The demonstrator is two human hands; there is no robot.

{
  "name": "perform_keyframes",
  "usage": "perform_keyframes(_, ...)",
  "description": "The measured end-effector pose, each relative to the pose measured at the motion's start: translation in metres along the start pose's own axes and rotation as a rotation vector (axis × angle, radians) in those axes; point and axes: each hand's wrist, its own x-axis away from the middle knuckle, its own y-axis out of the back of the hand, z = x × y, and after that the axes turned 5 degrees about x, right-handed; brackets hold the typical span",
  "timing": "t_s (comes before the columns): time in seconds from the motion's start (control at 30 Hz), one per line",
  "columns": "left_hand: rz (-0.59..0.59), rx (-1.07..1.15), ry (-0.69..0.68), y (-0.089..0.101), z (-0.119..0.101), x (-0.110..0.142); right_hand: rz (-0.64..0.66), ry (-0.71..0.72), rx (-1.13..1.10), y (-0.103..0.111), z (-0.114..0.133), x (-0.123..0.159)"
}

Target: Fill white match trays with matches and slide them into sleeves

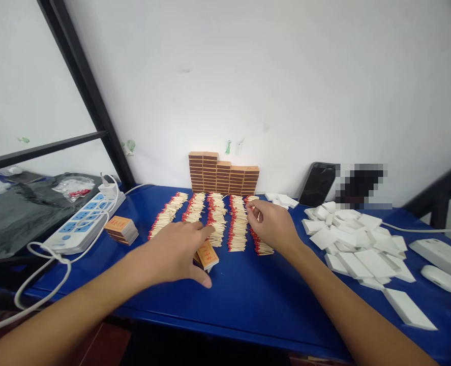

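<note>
My left hand (179, 251) lies over an orange matchbox sleeve (208, 255) on the blue table (240, 300), thumb and fingers curled round it. My right hand (271, 223) is closed in a pinch on matches at the far end of the rightmost row. Several rows of red-tipped matches (215, 219) lie side by side between and beyond my hands. A stack of orange matchboxes (222, 174) stands against the white wall behind the rows.
A small pile of orange sleeves (120, 229) lies left, beside a white power strip (84, 222) with a cable. A heap of white inner trays (353, 241) fills the right. A black phone (318, 184) leans on the wall. A white mouse (441, 278) sits far right.
</note>
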Motion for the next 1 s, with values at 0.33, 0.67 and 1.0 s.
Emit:
perform_keyframes(0.33,0.204,0.383,-0.388,0.021,0.041,-0.037,0.001,0.026,-0.035,-0.003,-0.001,0.001)
perform_keyframes(0.67,0.081,0.482,-0.4,0.006,0.049,-0.039,0.045,-0.03,-0.15,0.001,0.002,0.002)
perform_keyframes(1.0,-0.734,0.274,-0.462,-0.036,0.04,-0.055,0.238,-0.474,-1.181,0.004,0.064,0.017)
